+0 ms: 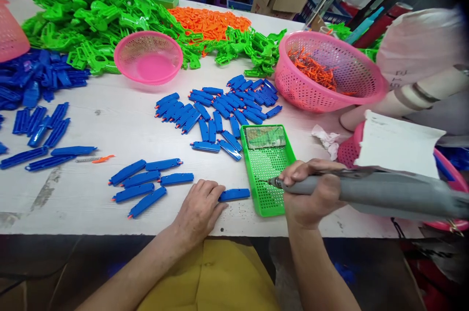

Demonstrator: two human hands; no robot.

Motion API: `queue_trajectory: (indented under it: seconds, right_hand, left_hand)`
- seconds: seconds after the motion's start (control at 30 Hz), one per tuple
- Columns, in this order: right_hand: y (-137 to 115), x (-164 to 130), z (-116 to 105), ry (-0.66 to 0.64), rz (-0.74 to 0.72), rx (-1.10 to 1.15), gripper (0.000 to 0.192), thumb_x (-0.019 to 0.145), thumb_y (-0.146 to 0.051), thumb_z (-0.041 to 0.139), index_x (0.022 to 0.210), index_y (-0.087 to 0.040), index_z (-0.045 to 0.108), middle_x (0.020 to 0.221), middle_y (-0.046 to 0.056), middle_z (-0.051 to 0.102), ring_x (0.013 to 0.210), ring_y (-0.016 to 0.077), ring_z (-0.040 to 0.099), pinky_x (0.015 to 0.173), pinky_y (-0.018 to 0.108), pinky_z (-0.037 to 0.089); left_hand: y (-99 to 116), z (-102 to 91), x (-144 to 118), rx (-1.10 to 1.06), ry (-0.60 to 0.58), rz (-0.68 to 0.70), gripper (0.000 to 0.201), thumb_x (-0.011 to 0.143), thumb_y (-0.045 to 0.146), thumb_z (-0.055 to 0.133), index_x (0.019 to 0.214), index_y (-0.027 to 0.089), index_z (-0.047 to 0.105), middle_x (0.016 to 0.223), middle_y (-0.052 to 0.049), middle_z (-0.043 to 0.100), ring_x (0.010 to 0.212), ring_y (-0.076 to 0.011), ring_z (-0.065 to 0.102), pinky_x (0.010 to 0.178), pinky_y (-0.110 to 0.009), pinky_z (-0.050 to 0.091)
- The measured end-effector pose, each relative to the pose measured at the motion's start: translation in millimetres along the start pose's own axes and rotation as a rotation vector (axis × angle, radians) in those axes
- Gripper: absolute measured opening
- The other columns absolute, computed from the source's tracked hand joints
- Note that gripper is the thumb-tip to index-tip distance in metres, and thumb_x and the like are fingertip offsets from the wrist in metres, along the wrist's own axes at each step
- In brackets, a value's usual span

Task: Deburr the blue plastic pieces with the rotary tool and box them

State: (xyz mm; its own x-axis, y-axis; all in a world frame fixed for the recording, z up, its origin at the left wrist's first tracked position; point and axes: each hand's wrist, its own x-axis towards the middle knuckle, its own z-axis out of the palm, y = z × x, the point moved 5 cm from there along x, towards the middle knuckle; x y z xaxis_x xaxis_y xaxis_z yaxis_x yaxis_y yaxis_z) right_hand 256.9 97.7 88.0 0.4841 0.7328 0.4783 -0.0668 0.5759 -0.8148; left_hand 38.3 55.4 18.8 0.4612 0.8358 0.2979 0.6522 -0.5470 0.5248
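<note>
My right hand is wrapped round a grey electric screwdriver, whose thin bit points left over a shallow green plastic basket. What lies in the basket's bottom is too small to make out, apart from a flat patterned piece at its far end. On the table, my left hand grips the left end of a blue plastic part with bent fingers. Several blue parts with orange tips lie left of that hand. A larger group of blue parts is spread beyond the basket.
Pink perforated bowls stand at the middle and right; the right one holds small orange pieces. Green plastic shells and orange pieces are heaped at the back. A spring with an orange piece lies at left. Crumpled tissue sits right of the basket.
</note>
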Motion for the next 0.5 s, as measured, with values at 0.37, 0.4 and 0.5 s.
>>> queue_trajectory:
  seconds: [0.37, 0.4, 0.5]
  right_hand:
    - [-21, -24, 37, -0.239, 0.114, 0.118, 0.020, 0.090, -0.042, 0.065, 0.092, -0.022, 0.066, 0.064, -0.005, 0.056, 0.045, 0.0120, 0.054, 0.042, 0.029, 0.047]
    - [-19, -26, 38, -0.238, 0.120, 0.114, 0.020, 0.090, -0.042, 0.065, 0.092, -0.022, 0.066, 0.064, -0.005, 0.056, 0.045, 0.0121, 0.054, 0.042, 0.029, 0.047]
    - [-14, -29, 38, -0.220, 0.126, 0.097, 0.021, 0.090, -0.044, 0.064, 0.091, -0.023, 0.066, 0.063, -0.005, 0.055, 0.045, 0.0120, 0.053, 0.042, 0.028, 0.047]
  left_hand:
    - [0, 5.7, 3, 0.008, -0.040, -0.024, 0.010, 0.100, 0.018, 0.055, 0.110, 0.018, 0.058, 0.101, -0.007, 0.064, 0.089, -0.0233, 0.054, 0.079, -0.038, 0.051]
    - [0, 6.4, 2, 0.014, -0.043, -0.026, 0.010, 0.100, 0.018, 0.055, 0.110, 0.018, 0.058, 0.101, -0.007, 0.064, 0.089, -0.0234, 0.054, 0.079, -0.038, 0.051]
    - [0, 7.8, 2, 0.019, -0.046, -0.033, 0.009, 0.099, 0.018, 0.056, 0.108, 0.019, 0.057, 0.101, -0.007, 0.064, 0.088, -0.0236, 0.054, 0.078, -0.038, 0.050]
